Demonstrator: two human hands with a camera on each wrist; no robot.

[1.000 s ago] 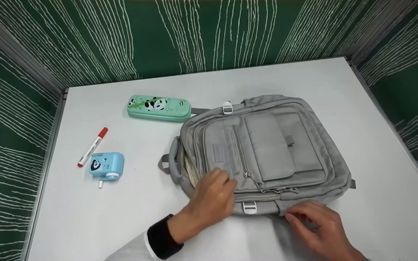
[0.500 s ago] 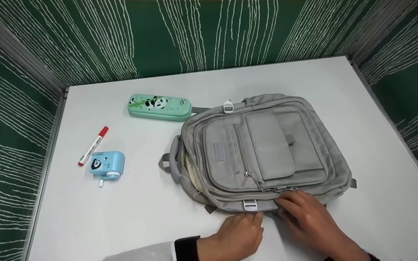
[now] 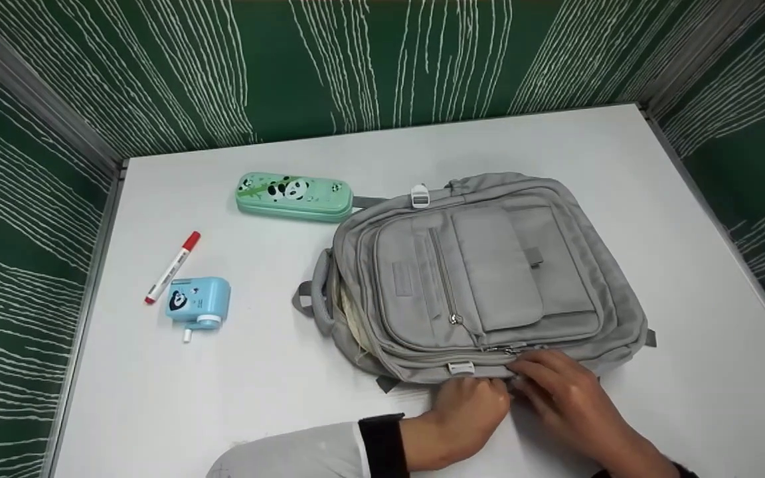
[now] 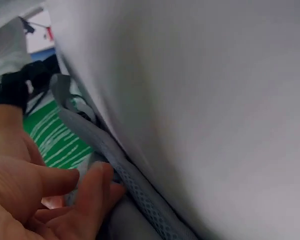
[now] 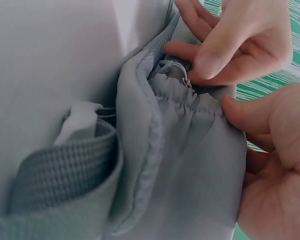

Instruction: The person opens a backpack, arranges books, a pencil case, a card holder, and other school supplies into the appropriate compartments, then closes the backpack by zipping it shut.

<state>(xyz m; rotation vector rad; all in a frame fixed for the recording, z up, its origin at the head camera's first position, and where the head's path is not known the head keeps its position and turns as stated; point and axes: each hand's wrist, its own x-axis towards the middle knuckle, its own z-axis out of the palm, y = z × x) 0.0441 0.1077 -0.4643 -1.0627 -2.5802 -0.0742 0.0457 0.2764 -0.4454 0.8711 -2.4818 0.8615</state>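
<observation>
A grey backpack (image 3: 495, 259) lies on its back on the white table, front pockets up. Part of its main opening (image 3: 354, 318) gapes near the carry handle (image 3: 321, 292). My left hand (image 3: 469, 415) is at the bag's near side, below a white strap buckle (image 3: 461, 368). In the right wrist view its fingertips come right up to a metal zipper pull (image 5: 184, 79), thumb and forefinger apart. My right hand (image 3: 565, 401) holds the gathered edge of the side pocket (image 5: 190, 150), thumb outside and fingers behind. In the left wrist view, mesh-edged fabric (image 4: 140, 195) lies beside the left fingers.
A green panda pencil case (image 3: 294, 197) sits beyond the bag's top left corner, by a grey strap. At the left lie a red-capped marker (image 3: 171, 269) and a blue crank pencil sharpener (image 3: 198, 299). Green panels with white lines (image 3: 382, 60) wall the table.
My left hand has left the bag's front top corner and moved down and right along the near side. My right hand has shifted up onto the side edge.
</observation>
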